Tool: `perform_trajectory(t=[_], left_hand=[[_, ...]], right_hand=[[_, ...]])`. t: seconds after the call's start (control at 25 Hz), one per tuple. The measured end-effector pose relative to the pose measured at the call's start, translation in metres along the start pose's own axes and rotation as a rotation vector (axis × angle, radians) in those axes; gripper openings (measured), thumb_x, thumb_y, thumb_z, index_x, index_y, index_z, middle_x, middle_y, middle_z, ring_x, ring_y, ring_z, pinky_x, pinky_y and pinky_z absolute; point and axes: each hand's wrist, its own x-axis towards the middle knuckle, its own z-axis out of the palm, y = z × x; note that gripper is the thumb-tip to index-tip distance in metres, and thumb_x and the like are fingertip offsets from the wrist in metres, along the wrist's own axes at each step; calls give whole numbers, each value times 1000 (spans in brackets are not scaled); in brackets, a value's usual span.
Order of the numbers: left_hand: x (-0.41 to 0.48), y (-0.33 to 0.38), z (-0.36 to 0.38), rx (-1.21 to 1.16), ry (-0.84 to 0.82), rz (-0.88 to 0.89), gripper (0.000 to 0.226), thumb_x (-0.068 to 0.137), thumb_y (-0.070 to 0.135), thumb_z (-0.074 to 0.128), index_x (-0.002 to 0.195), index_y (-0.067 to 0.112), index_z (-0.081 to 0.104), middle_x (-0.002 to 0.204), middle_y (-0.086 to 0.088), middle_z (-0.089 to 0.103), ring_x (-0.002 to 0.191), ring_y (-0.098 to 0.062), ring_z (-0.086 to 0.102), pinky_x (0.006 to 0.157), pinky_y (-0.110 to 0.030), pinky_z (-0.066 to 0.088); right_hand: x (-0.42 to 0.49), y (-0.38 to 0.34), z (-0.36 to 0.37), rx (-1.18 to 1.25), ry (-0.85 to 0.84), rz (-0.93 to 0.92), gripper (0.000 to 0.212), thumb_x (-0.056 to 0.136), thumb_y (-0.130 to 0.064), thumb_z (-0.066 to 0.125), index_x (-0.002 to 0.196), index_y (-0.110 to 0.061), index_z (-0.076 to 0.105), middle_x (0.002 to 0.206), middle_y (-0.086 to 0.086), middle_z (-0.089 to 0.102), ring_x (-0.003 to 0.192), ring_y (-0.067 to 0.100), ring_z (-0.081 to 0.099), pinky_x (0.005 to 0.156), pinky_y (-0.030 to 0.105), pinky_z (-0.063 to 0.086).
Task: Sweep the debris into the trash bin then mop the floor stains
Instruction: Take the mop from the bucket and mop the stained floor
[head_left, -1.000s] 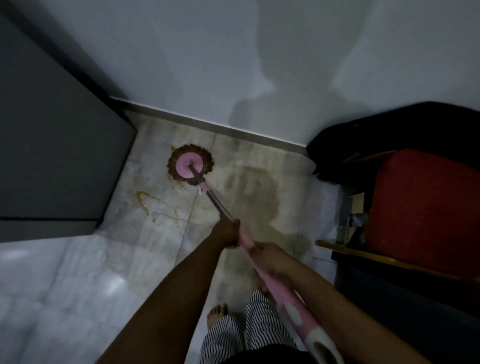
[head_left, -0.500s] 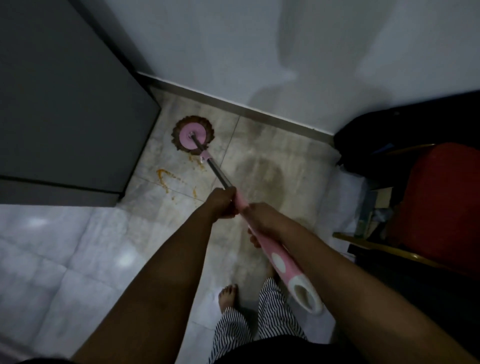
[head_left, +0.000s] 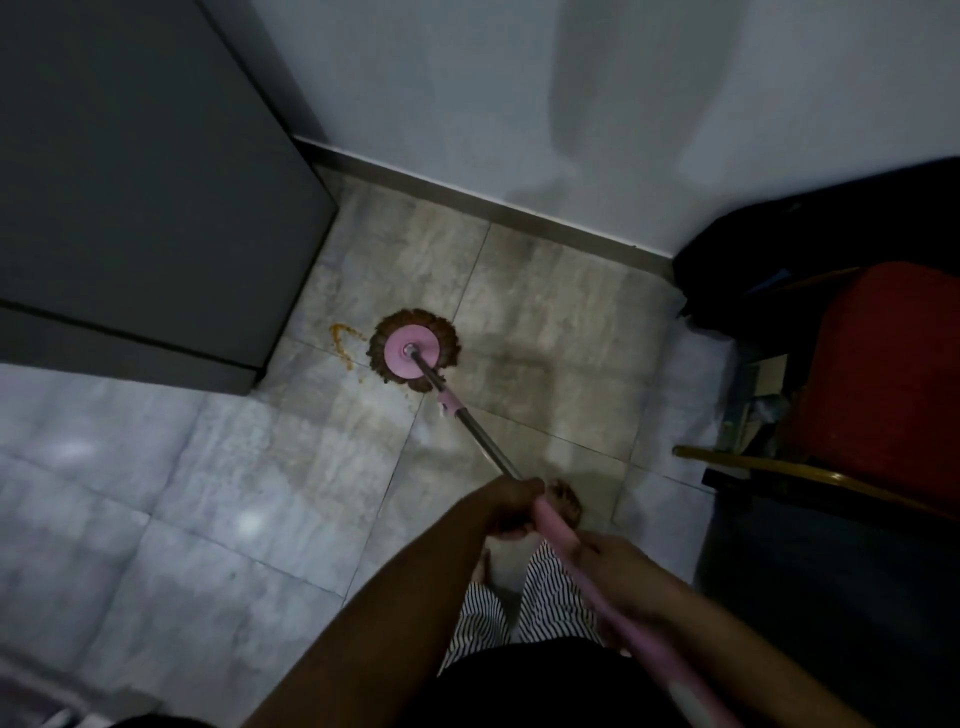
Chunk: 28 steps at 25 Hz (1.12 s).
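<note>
Standing at the far left, a dark cabinet (head_left: 145, 182) reaches down to the tiled floor (head_left: 208, 493), where pale tiles catch spots of light. Just right of the cabinet's corner an orange-brown stain (head_left: 343, 340) curls across a tile joint, its right end just beside the mop head (head_left: 413, 351). The head lies flat on the floor: a pink disc ringed by brown strands, set on duller, greyer tiles than those at the left. Behind it a grey skirting (head_left: 467, 195) runs along the foot of the white wall (head_left: 519, 104). From the disc the mop (head_left: 483, 441) slants back toward the person and to the right, a pink collar first, then a bare metal pole, then a pink handle. The left hand (head_left: 511, 506) grips the mop where the metal meets the pink, fingers curled tight round it. A bare foot (head_left: 566, 501) shows on the floor just beyond that hand, partly hidden by the handle, and striped trousers (head_left: 550, 597) hang below. The right hand (head_left: 618, 571) holds the handle lower down, close to the left hand, its fingers wrapped round the pink part. Farther right a black bag (head_left: 805, 249) lies against the wall, and a red chair (head_left: 883, 374) with a gold-coloured frame stands at the edge.
</note>
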Motion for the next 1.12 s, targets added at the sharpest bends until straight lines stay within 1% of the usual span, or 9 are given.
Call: perform_trajectory(t=[0.08, 0.2, 0.28, 0.48, 0.56, 0.72, 0.88, 1.0, 1.12], left_hand=[[2, 1, -26, 3, 241, 95, 37, 95, 37, 51, 108, 2, 59, 73, -8, 58, 58, -17, 58, 52, -24, 49], [-6, 1, -78, 70, 611, 196, 45, 96, 36, 47, 124, 1, 46, 89, -12, 60, 65, -23, 60, 57, -30, 56], [-16, -9, -109, 2, 661, 214, 45, 97, 34, 43, 128, 1, 46, 110, -19, 62, 72, -26, 61, 62, -33, 56], [-41, -54, -109, -128, 543, 279, 43, 100, 32, 43, 126, -1, 53, 114, -24, 64, 97, -37, 67, 62, -32, 54], [-54, -75, -88, -99, 406, 254, 39, 100, 30, 44, 118, -2, 57, 101, -21, 67, 86, -32, 68, 59, -30, 54], [-66, -109, -29, -26, -53, 67, 20, 97, 28, 48, 91, 11, 56, 86, -10, 64, 75, -18, 62, 63, -27, 53], [-58, -134, 34, 22, -288, -29, 20, 97, 14, 45, 81, 5, 52, 78, -9, 55, 68, -15, 55, 47, -17, 53], [-57, -143, 44, 79, -284, -39, 15, 95, 18, 49, 85, 7, 53, 81, -6, 56, 70, -13, 56, 51, -21, 55], [-64, -147, 17, 23, -170, 52, 22, 95, 21, 46, 105, 4, 56, 83, -8, 55, 72, -15, 55, 60, -25, 50]], right_hand=[[18, -36, 10, 11, 0, -42, 33, 102, -41, 37, 99, -20, 62, 81, 1, 60, 68, 15, 56, 70, 28, 48], [53, -98, 40, 224, -25, 72, 39, 100, -35, 43, 121, -6, 57, 73, 11, 53, 57, 22, 51, 46, 24, 45], [65, -135, 60, 307, -50, 200, 39, 100, -30, 43, 124, -2, 53, 73, 14, 50, 55, 23, 48, 42, 24, 41], [54, -132, 101, 244, -13, 250, 34, 101, -30, 39, 107, 2, 51, 72, 16, 50, 56, 23, 48, 46, 27, 40], [29, -97, 110, 232, 7, 214, 39, 100, -32, 42, 118, 1, 54, 74, 14, 52, 56, 21, 49, 47, 25, 42], [-34, -2, 114, -6, 77, -18, 59, 98, -48, 46, 134, -1, 52, 117, 14, 62, 80, 8, 49, 67, 16, 45], [-105, 59, 118, 101, 78, 209, 88, 56, -95, 47, 92, -18, 71, 69, 11, 70, 53, 21, 64, 52, 26, 50], [-129, 61, 105, 64, -51, 202, 72, 74, -77, 53, 113, -17, 59, 74, 13, 64, 43, 18, 60, 44, 24, 49], [-109, 34, 105, 36, -95, 192, 55, 90, -56, 49, 112, -5, 52, 68, 12, 56, 38, 18, 55, 42, 23, 47]])
